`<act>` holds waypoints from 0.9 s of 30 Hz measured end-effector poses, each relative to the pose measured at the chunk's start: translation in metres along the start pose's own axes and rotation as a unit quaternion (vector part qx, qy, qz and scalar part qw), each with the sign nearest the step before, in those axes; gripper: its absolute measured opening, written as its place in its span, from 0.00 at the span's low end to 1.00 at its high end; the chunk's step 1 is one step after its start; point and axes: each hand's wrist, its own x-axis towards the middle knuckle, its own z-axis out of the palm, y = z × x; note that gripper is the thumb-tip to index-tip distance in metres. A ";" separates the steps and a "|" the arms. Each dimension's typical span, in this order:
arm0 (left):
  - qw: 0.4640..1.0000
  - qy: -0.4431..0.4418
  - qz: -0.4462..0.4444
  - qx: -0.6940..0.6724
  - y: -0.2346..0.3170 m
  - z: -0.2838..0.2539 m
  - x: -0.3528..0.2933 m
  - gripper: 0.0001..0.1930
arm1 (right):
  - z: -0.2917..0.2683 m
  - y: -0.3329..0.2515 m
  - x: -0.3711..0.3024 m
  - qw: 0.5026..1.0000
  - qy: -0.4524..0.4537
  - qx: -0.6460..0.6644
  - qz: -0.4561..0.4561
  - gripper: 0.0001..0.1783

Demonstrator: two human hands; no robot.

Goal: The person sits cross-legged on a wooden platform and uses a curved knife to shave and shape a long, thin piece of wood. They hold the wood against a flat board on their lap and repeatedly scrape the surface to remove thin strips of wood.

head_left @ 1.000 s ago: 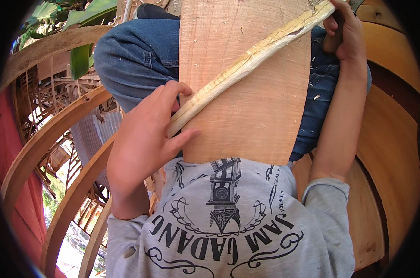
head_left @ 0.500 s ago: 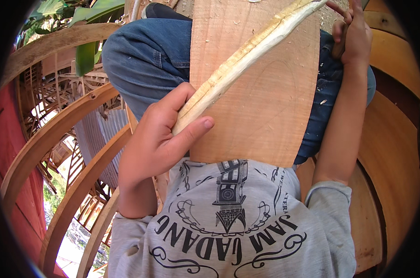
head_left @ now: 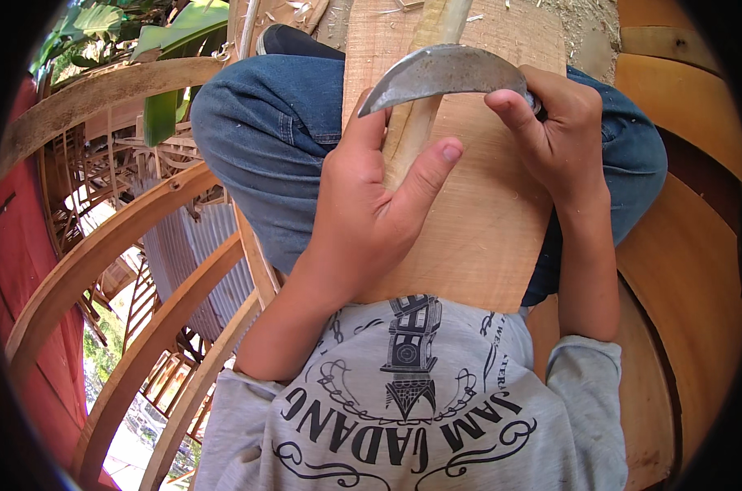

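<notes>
My left hand is wrapped round the near end of a pale peeled stick, its thumb lying along the side. The stick points away from me over a wooden board that lies between my legs. In my right hand is a curved knife, a sickle-like grey blade whose handle is mostly hidden by my fingers. The blade reaches leftward across the stick, just beyond my left thumb, its tip near my left index finger. Whether its edge touches the wood I cannot tell.
My bent legs in jeans flank the board. Curved wooden ribs rise on the left, with a corrugated sheet below them. Curved planks form a wall on the right. Wood shavings lie beyond the board.
The stick has swung from a rightward slant to nearly straight ahead. My right hand has come in toward the middle, bringing the curved knife over the stick. My left hand has shifted right.
</notes>
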 end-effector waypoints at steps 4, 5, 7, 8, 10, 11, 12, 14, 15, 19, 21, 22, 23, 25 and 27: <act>0.991 0.011 0.104 0.082 -0.004 0.004 -0.002 0.19 | 0.001 0.003 -0.001 0.997 0.064 -0.035 -0.019 0.33; 0.992 0.012 0.099 0.082 -0.004 0.004 -0.003 0.18 | 0.002 0.004 -0.002 0.997 0.068 -0.047 -0.013 0.34; 0.993 0.012 0.087 0.083 -0.003 0.004 -0.005 0.18 | 0.002 0.003 -0.001 0.996 0.070 -0.062 -0.003 0.34; 0.993 0.011 0.079 0.083 -0.002 0.003 -0.007 0.17 | 0.002 0.003 -0.001 0.995 0.068 -0.066 0.000 0.35; 0.992 0.011 0.076 0.097 -0.001 0.003 -0.008 0.17 | 0.003 0.004 -0.001 0.995 0.063 -0.070 0.010 0.35; 0.991 0.011 0.082 0.109 -0.001 0.004 -0.007 0.16 | 0.004 0.007 -0.002 0.996 0.059 -0.071 0.017 0.36; 0.990 0.009 0.080 0.114 -0.001 0.004 -0.006 0.16 | 0.004 0.010 -0.002 0.996 0.055 -0.072 0.025 0.36; 0.990 0.009 0.076 0.115 0.000 0.004 -0.008 0.15 | 0.004 0.011 -0.002 0.995 0.054 -0.075 0.041 0.37; 0.991 0.010 0.072 0.110 0.001 0.003 -0.009 0.15 | 0.005 0.011 -0.002 0.994 0.053 -0.076 0.050 0.37; 0.995 -0.012 0.035 0.092 0.000 0.008 -0.016 0.14 | 0.004 0.015 0.003 0.990 0.090 -0.026 0.109 0.39; 0.992 -0.067 -0.019 0.110 0.001 0.013 -0.037 0.14 | -0.012 0.053 0.018 0.960 0.138 0.060 0.238 0.40; 0.991 -0.089 -0.023 0.098 -0.001 0.018 -0.046 0.14 | -0.026 0.081 0.020 0.941 0.164 0.089 0.281 0.40; 0.990 -0.108 -0.025 0.086 -0.007 0.022 -0.052 0.14 | -0.024 0.081 0.020 0.946 0.170 0.071 0.267 0.40; 0.991 -0.107 -0.077 0.005 -0.007 0.022 -0.049 0.12 | -0.016 0.071 0.023 0.954 0.182 0.029 0.238 0.40; 0.982 -0.061 -0.144 -0.110 0.002 0.015 -0.034 0.10 | -0.015 0.047 0.019 0.971 0.135 -0.016 0.195 0.39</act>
